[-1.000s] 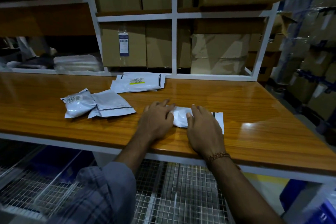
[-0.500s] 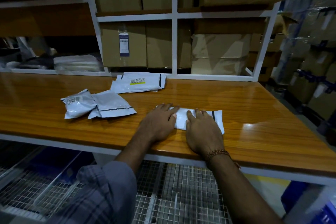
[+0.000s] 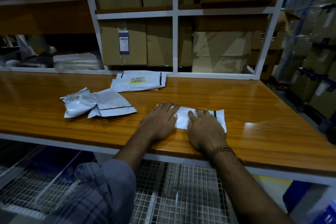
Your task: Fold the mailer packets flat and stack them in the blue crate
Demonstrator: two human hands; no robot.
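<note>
A white mailer packet [image 3: 183, 117] lies flat on the wooden table [image 3: 254, 107] near its front edge. My left hand [image 3: 159, 122] presses its left end with straight fingers. My right hand [image 3: 205, 127] presses its right part, fingers spread flat, and the packet's black-striped end shows past them. Two more packets lie to the left: a puffy one [image 3: 78, 104] with a label and a flatter one [image 3: 111, 105]. A small stack of flat mailers [image 3: 140, 81] sits at the back of the table. A blue crate [image 3: 298, 192] shows partly under the table at the lower right.
White shelving [image 3: 174, 42] packed with cardboard boxes rises behind the table. A wire mesh shelf [image 3: 163, 196] runs below the tabletop, with something blue at its lower left [image 3: 54, 162]. Wrapped cartons [image 3: 312, 42] stand stacked on the right.
The bulging packet under my hands has been pushed down flat. Both hands slid slightly forward over it, fingers spreading out.
</note>
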